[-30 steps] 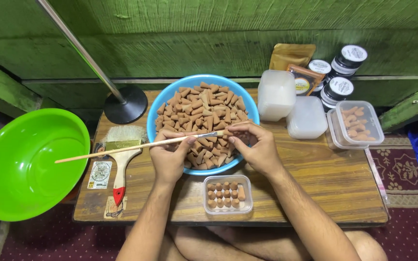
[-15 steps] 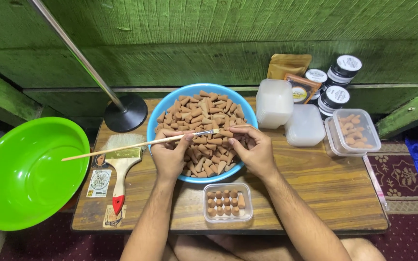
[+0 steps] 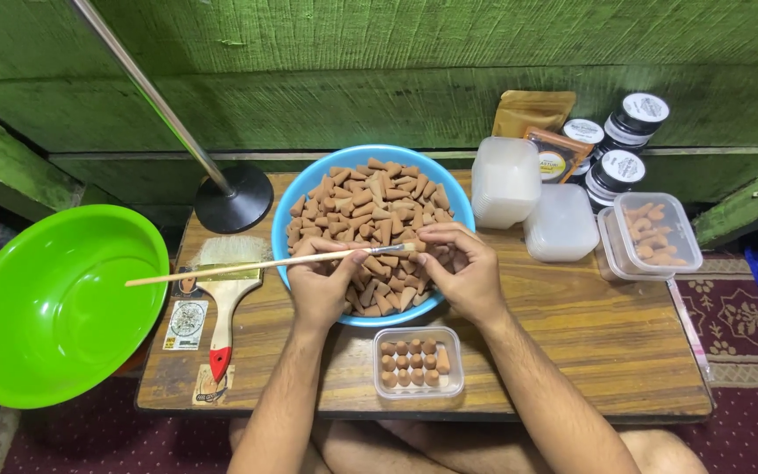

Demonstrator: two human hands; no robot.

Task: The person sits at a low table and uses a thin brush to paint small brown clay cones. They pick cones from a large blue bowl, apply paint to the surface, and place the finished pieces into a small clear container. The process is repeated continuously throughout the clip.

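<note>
Over at the far left, the big round lime-green plastic basin [image 3: 54, 303] sits off the edge of the low wooden table [image 3: 607, 342], its near rim cut off by the frame. Moving right, a wide flat bristle brush with a red-tipped wooden handle [image 3: 221, 307] lies flat, partly crossed by the long thin wooden-handled brush [image 3: 265, 263]. That slender brush now lies nearer level than a second ago, its tip drawn in close over the heap. The left hand [image 3: 322, 285] pinches its shaft near the bristle end; the right hand [image 3: 458, 268] curls in beside it, fingertips meeting at the tip, seemingly gripping one brown clay-coloured cone, though the cone itself is hidden. Both hands hover over the round blue bowl heaped with brown cones [image 3: 379, 228], so the brushing work looks under way. Below, a small clear box with upright cones [image 3: 417, 362] waits, partly filled. Further right stand stacked clear lids [image 3: 506, 180] and a second clear tub [image 3: 655, 233], its contents blurred.
</note>
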